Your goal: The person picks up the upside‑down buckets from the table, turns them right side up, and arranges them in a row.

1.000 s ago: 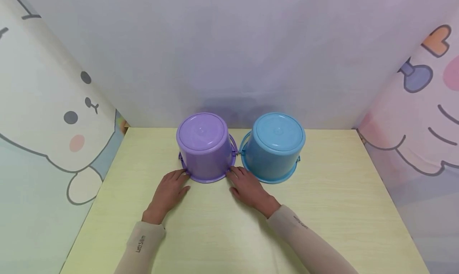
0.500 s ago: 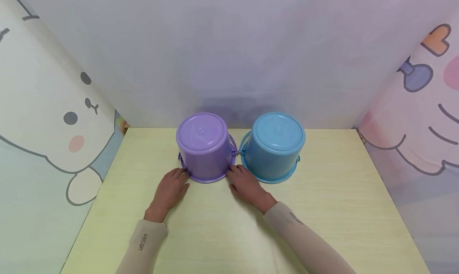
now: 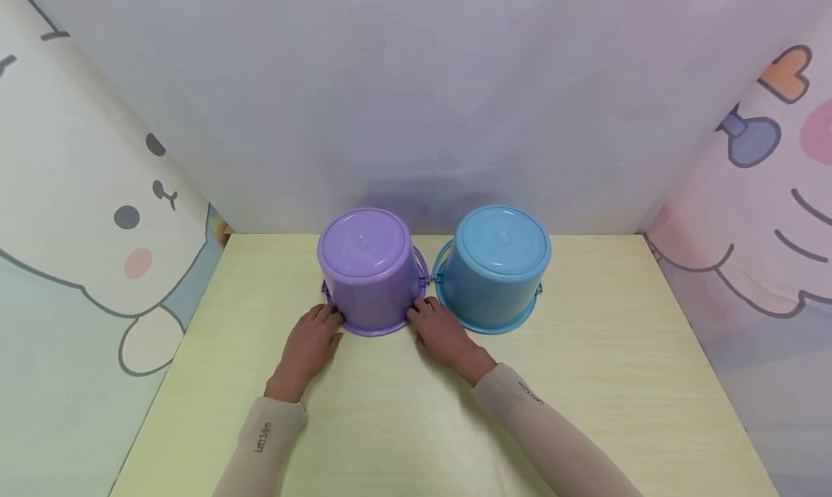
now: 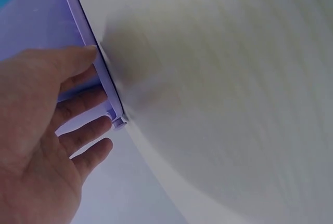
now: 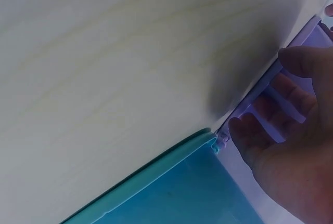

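Observation:
A purple bucket [image 3: 367,280] stands upside down on the table, its flat base facing up. At its near left side, my left hand [image 3: 308,345] rests by the rim with its fingertips touching it. My right hand [image 3: 445,338] touches the rim at the near right side, close to a blue bucket [image 3: 497,280] that is also upside down. In the left wrist view, the fingers lie loosely bent along the purple rim [image 4: 89,37], thumb apart from them. The right wrist view has the thumb near the purple rim and the other fingers beside the bucket's wall. Anything under the buckets is hidden.
Both buckets stand on a pale wood table [image 3: 390,425], close to a plain whitish back wall [image 3: 416,107]. Their carrying handles hang down and nearly meet between them. Printed cartoon sheets flank the left and right sides.
The right hand has crept slightly left and up along the purple rim, its fingers a little more bent. The left forearm has shifted slightly right. Both buckets stay in place.

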`<move>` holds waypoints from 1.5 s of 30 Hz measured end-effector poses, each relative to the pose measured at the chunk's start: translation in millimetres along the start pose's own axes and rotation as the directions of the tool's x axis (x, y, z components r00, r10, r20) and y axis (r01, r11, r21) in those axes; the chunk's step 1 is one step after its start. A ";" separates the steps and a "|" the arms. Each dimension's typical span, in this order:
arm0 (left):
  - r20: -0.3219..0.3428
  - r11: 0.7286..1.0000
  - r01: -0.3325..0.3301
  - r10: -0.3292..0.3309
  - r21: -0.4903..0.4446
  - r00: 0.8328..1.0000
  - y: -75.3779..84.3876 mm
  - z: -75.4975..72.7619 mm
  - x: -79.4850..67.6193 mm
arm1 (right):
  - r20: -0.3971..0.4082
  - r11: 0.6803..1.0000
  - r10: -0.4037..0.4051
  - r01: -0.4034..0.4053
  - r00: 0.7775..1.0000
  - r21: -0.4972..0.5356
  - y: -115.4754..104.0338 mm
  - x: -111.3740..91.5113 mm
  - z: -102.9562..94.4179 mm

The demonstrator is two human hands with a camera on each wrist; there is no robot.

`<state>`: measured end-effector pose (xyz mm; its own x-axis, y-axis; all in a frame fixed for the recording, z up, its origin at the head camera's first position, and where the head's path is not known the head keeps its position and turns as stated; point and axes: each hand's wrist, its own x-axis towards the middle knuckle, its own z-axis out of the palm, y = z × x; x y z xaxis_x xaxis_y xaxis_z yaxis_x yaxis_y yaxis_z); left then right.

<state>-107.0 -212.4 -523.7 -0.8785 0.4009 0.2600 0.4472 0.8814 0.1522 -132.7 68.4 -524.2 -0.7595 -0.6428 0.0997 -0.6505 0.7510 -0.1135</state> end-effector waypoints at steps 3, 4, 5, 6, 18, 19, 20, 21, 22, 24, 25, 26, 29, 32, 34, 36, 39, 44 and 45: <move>-0.009 1.000 -0.006 0.006 0.017 1.000 -0.7 0.8 -0.8 | 0.000 1.000 0.001 -0.001 1.000 0.002 -0.6 0.1 -0.3; -0.012 1.000 -0.007 0.008 0.019 1.000 -1.0 1.1 -1.0 | 0.003 1.000 0.002 -0.002 1.000 0.002 -0.9 0.2 -0.5; -0.015 1.000 -0.009 0.009 0.021 1.000 -1.0 0.9 -1.3 | 0.006 1.000 0.003 -0.003 1.000 0.001 -1.2 0.4 -0.7; -0.018 1.000 -0.009 0.009 0.024 1.000 -1.0 0.6 -1.5 | 0.009 1.000 0.005 -0.005 1.000 0.001 -1.6 0.6 -1.3; -0.015 0.997 0.042 -0.041 0.067 0.999 3.3 -8.3 -1.9 | -0.057 1.000 0.000 0.001 0.998 0.004 -4.4 0.7 -10.0; -0.019 0.996 0.046 -0.045 0.072 0.999 3.6 -8.7 -1.8 | -0.070 1.000 -0.001 0.001 0.998 -0.001 -4.5 0.8 -10.2; -0.025 0.996 0.049 -0.047 0.077 0.999 3.8 -8.9 -1.6 | -0.080 1.000 0.001 -0.001 0.997 -0.001 -4.8 0.9 -10.5; -0.031 0.995 0.050 -0.047 0.083 0.998 3.9 -8.9 -1.4 | -0.090 1.000 0.004 -0.004 0.996 -0.001 -5.0 0.9 -10.7; -0.037 0.995 0.050 -0.047 0.087 0.998 4.0 -9.0 -1.2 | -0.102 1.000 0.007 -0.007 0.995 0.001 -5.4 1.0 -11.2; -0.052 0.995 0.049 -0.044 0.092 0.998 4.1 -9.2 -0.8 | -0.120 1.000 0.016 -0.016 0.993 0.003 -6.0 1.0 -12.1; -0.061 0.995 0.046 -0.040 0.094 0.997 4.1 -9.2 -0.7 | -0.125 1.000 0.021 -0.020 0.992 0.007 -6.3 0.9 -12.5; -0.071 0.995 0.044 -0.037 0.094 0.997 4.1 -9.2 -0.6 | -0.129 1.000 0.027 -0.026 0.991 0.011 -6.5 0.7 -13.0; -0.104 0.995 0.035 -0.025 0.095 0.994 4.0 -9.4 0.1 | -0.158 0.999 0.037 -0.034 0.987 0.020 -6.7 0.4 -13.7; -0.132 0.995 0.028 -0.015 0.097 0.991 3.7 -9.9 1.1 | -0.189 0.999 0.044 -0.038 0.981 0.035 -7.0 0.3 -14.1; -0.144 0.995 0.023 -0.009 0.098 0.989 3.5 -10.3 1.7 | -0.216 0.998 0.046 -0.037 0.975 0.044 -7.4 0.4 -14.2; -0.150 0.995 0.020 -0.005 0.099 0.989 3.4 -10.9 2.3 | -0.236 0.998 0.048 -0.036 0.970 0.055 -7.6 0.6 -14.4; -0.159 0.995 0.019 -0.003 0.097 0.987 3.3 -12.3 3.0 | -0.263 0.997 0.051 -0.034 0.963 0.068 -7.9 0.9 -14.6; -0.166 0.995 0.032 -0.016 0.094 0.986 3.3 -16.6 4.0 | -0.284 0.997 0.054 -0.034 0.957 0.075 -8.4 1.5 -16.2; -0.169 0.995 0.034 -0.018 0.094 0.985 3.1 -17.4 4.2 | -0.287 0.996 0.056 -0.034 0.956 0.079 -8.6 1.4 -16.7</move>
<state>-106.4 -212.4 -505.5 -0.8453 0.3370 0.4146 0.3992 0.9141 0.0710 -128.1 63.6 -506.6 -0.7621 -0.5298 0.3723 -0.6222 0.7584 -0.1944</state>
